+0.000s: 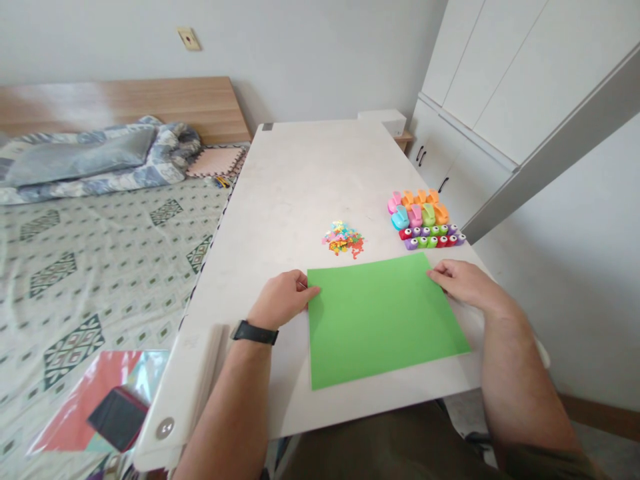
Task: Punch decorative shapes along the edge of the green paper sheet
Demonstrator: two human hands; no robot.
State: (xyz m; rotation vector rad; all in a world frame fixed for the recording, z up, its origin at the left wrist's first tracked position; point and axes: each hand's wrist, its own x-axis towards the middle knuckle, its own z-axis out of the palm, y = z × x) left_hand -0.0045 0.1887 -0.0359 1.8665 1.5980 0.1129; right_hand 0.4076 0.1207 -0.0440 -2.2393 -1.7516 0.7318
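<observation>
Our left hand (280, 300) has its fingers (305, 288) loosely curled, their tips at the left edge of a flat, matt green paper sheet (385, 323). Our right hand (465, 283) lies with its fingers (440, 272) slightly spread over the sheet's upper right edge. Neither hand is clenched, and we cannot tell whether they grip the sheet or only touch it. A black strap watch (255, 332) circles our left wrist.

The sheet lies at the lower middle of the frame, near the front edge of a white counter (295, 193). Just above it sits a small heap of multicoloured paper cut-outs (343, 239). To their right stand rows of chunky pink, orange, green and blue plastic craft punches (417, 212), with smaller round red, purple and green punches (433, 237) in front.

As far as we can see, the sheet is whole and bare, with no cut-outs on it, and neither hand is on a punch. We can read no brand, label or writing anywhere.

At the lower left, a black case (119, 419) rests on salmon-pink paper (85, 407) on the patterned bed (100, 260).
</observation>
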